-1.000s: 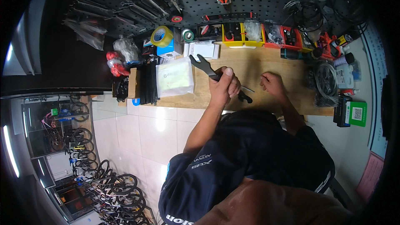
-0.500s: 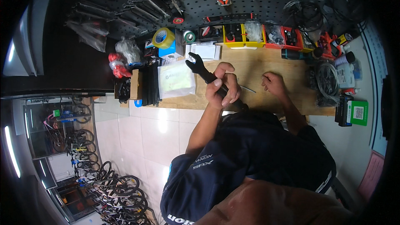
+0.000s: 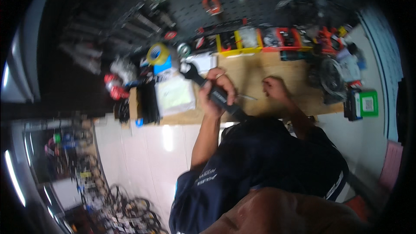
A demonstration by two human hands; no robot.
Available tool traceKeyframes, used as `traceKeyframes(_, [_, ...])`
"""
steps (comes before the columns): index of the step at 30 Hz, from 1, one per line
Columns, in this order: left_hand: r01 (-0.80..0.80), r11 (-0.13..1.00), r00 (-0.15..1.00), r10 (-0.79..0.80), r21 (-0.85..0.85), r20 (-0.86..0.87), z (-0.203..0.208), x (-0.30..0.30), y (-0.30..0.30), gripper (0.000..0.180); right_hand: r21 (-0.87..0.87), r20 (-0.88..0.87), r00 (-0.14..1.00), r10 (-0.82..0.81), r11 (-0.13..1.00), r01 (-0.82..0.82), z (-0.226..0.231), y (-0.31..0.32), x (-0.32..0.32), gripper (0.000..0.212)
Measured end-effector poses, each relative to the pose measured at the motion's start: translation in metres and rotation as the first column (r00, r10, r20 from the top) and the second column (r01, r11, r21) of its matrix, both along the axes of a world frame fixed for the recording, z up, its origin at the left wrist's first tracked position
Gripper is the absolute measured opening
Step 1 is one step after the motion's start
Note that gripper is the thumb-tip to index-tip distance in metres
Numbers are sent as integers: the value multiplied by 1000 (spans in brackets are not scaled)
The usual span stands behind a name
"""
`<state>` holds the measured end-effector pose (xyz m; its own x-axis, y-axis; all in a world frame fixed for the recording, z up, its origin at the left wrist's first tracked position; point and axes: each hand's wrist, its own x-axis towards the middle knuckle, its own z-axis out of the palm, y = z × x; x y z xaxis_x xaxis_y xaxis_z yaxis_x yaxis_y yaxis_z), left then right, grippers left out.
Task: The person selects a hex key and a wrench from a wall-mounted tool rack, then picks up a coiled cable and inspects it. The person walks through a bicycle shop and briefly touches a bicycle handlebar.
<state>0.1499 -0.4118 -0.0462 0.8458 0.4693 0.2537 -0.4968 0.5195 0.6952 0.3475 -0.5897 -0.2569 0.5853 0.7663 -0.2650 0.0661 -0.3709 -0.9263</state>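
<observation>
My left hand (image 3: pixel 220 94) is closed round the thick handle of a black open-ended wrench (image 3: pixel 222 98). Its forked jaw points up and left, past the thumb, and its lower end reaches toward my dark shirt. On the right, my right hand (image 3: pixel 276 88) is at the wooden workbench (image 3: pixel 255 71), its fingers curled in, and I make out nothing in them. Between the two hands a thin metal rod (image 3: pixel 248 97) lies on the wood. Left of the wrench is a white plastic packet (image 3: pixel 175 95) with a pale yellow-green middle. Motion blurs the picture.
Yellow and red parts bins (image 3: pixel 240 52) line the back of the bench below a tool pegboard (image 3: pixel 186 21). A yellow tape roll (image 3: pixel 157 54) sits on a blue box at the left. Coiled cable (image 3: pixel 331 78) and a green card (image 3: pixel 369 103) are at the right.
The whole view has shifted, with the bench moving left and slightly down. My left fingers now wrap more fully round the wrench, and its handle has turned to show lettering. The right hand stays curled.
</observation>
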Motion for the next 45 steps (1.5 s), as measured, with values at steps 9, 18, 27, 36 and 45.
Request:
traceKeyframes(9, [-154, 988, 977, 148, -26, -156, -26, 8, 0, 44, 112, 0, 1000, -11, 994, 11, 13, -6, 1, 21])
traceKeyframes(18, [-174, 984, 913, 177, 43, -367, -24, 17, -15, 32, 261, 65, 997, -37, 965, 19, 34, 6, -24, 28])
traceKeyframes(27, [-221, 973, 881, 225, 60, -416, -30, 28, -18, 31, 520, 42, 976, 214, 829, -204, 122, 14, -60, 35])
traceKeyframes(36, [-269, 962, 897, 236, -37, -374, -31, 30, -25, 27, 410, 259, 940, 222, 856, -315, 142, 9, -68, 38])
traceKeyframes(45, [-201, 973, 895, 231, 117, -382, -27, 35, -30, 32, 429, 254, 955, 152, 867, -252, 148, 0, -69, 36])
